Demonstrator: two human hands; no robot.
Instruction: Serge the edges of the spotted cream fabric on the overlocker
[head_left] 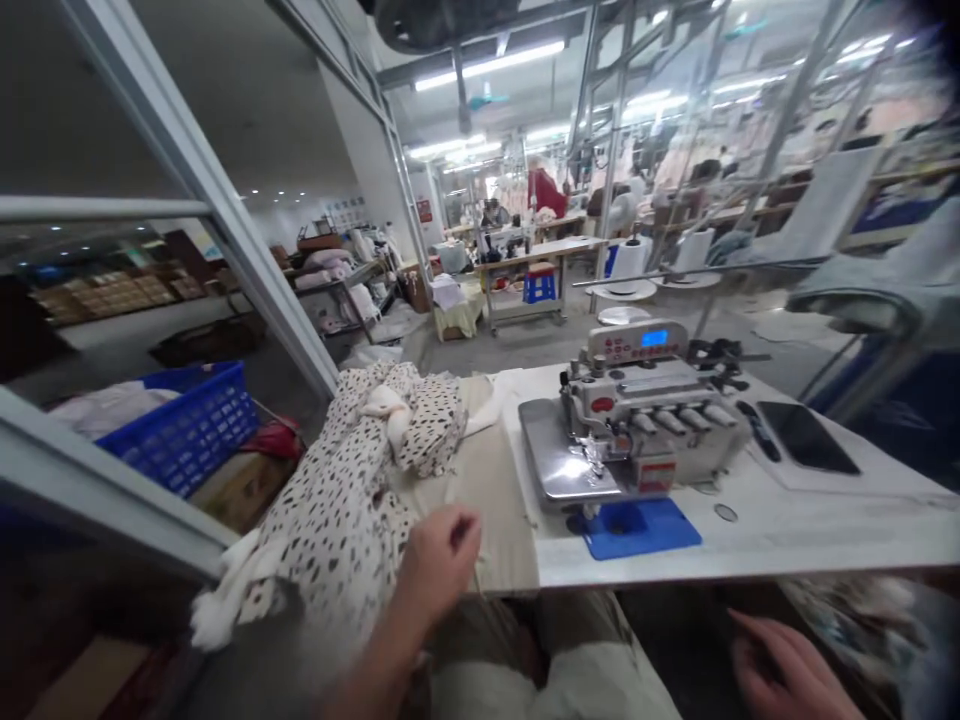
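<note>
My left hand [441, 552] is over the front edge of the table's left part, its fingers curled together; whether anything is inside them is hidden. Beside it lies a heap of white fabric with dark spots [330, 500], which spills over the table's left side. A white knotted piece [390, 410] rests on top of this heap. Low at the right, my right hand [795, 665] is below the table edge, slightly blurred, index finger stretched out and nothing seen in it. An overlock sewing machine [645, 420] with a lit blue display stands on the white tabletop [787, 540].
A blue pad [641, 527] lies before the machine. To its right are a dark phone [808, 437] and a small black tool [759, 430]. Thread cones [630, 264] stand behind. A metal frame post [247, 250] and a blue basket [187, 425] are at left.
</note>
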